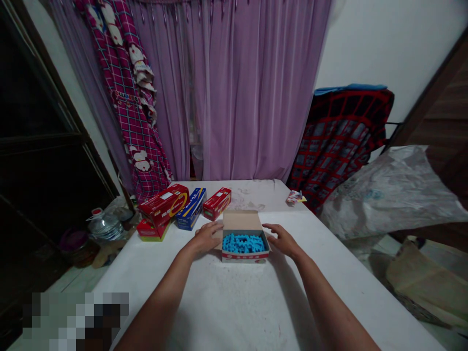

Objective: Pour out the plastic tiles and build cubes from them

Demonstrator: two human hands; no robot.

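Forearms (161, 295), lower frame; left hand (206, 237) and right hand (282, 239), fingers half-open and empty, flank an open box (239, 260) of blue pieces (239, 243), lower centre; left-hand contact unclear.

A small cardboard box (245, 259) sits upright and open on the white table (226, 297), its long front wall facing the viewer; that wall carries a red band with pale lettering, too small to read. Its lid (241, 220) stands raised at the back, plain tan inside; bright blue pieces (244, 242) crowd the interior in a knobbly mass, their single shapes indistinct.
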